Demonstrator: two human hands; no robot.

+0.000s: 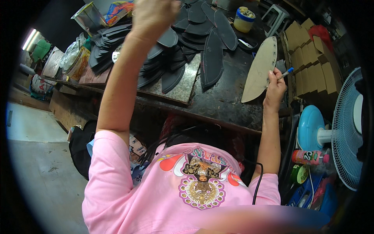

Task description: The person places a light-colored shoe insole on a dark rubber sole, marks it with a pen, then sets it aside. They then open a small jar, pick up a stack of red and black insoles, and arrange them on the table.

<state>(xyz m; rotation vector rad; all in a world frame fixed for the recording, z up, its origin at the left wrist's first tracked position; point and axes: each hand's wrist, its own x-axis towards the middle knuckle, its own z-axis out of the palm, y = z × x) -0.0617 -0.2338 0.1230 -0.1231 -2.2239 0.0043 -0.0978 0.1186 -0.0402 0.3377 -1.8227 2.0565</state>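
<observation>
My right hand (275,91) is closed at the right edge of the table. A blue-capped pen (286,73) is held in its fingers, which also grip the edge of a beige pattern template (259,72). The template is long and pointed, with small dark marks along its right edge. My left hand (154,19) is raised at the top of the view, over stacks of black cut pieces. Its fingers are blurred and run past the upper edge. Below it, the black cut pieces (213,58) bear pale outlines and lie overlapping on the dark table (233,105).
A jar with a blue rim (244,19) stands at the back. Brown cardboard boxes (315,70) line the right side, beside a standing fan (348,128). At the left are a tin (89,17) and a yellow tub (78,64). A grey board (183,87) lies under some pieces.
</observation>
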